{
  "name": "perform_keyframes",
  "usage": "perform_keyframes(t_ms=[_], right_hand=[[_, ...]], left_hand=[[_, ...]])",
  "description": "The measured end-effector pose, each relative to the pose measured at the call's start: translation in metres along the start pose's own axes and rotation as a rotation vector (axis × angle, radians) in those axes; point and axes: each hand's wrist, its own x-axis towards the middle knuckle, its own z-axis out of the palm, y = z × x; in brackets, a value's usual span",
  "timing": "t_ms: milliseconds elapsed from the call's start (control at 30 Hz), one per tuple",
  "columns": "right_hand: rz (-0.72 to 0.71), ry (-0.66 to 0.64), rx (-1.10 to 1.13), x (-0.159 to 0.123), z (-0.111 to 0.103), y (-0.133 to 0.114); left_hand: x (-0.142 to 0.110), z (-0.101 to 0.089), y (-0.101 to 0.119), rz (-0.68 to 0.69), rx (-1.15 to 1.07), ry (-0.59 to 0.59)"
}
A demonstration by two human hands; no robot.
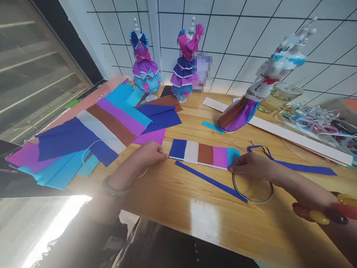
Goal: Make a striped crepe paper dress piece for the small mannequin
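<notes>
A striped strip of crepe paper (205, 154) lies flat on the wooden table, its bands running blue, white, brown, purple and light blue. My left hand (152, 153) is closed, its fingertips pinching the blue end's lower corner. At the light blue end, my right hand (248, 165) pinches the other lower corner. Just below the strip lies a narrow blue paper strip (209, 181). A metal ring (252, 201) rests on the table under my right wrist. Beyond that wrist is a blue ribbon-like strip (304, 167) with a curled end.
Coloured crepe paper sheets (108, 123) overlap at the left. Two dressed mini mannequins (145, 70) stand at the back, near the tiled wall. A third mannequin (264, 82) leans at the right, beside a glass jar (281, 97), a long white strip (301, 139) and tangled ribbons (315, 119).
</notes>
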Motion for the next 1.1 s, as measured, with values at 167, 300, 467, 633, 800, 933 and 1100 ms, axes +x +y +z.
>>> perform_keyframes(t_ms=[167, 300, 467, 633, 800, 933, 1100], right_hand=[[-0.034, 0.0, 0.009, -0.002, -0.001, -0.002], [-0.038, 0.006, 0.026, -0.002, -0.002, -0.003], [-0.101, -0.005, 0.032, 0.002, -0.001, 0.001], [-0.118, 0.007, 0.058, 0.002, 0.0, 0.002], [-0.121, 0.024, 0.058, 0.001, 0.0, 0.002], [-0.126, 0.032, 0.067, 0.001, -0.001, 0.0], [-0.122, 0.026, 0.093, 0.0, -0.001, -0.001]], left_hand=[[0.001, 0.001, -0.001, -0.044, -0.023, -0.024], [0.0, -0.004, -0.006, -0.057, 0.003, -0.037], [-0.01, -0.021, -0.004, -0.069, 0.196, 0.038], [-0.023, -0.005, 0.042, 0.073, 0.56, 0.46], [-0.013, 0.058, 0.097, 0.534, 0.243, 0.049], [0.011, 0.093, 0.116, 0.613, 0.234, -0.021], [0.032, 0.105, 0.119, 0.596, 0.231, -0.071]])
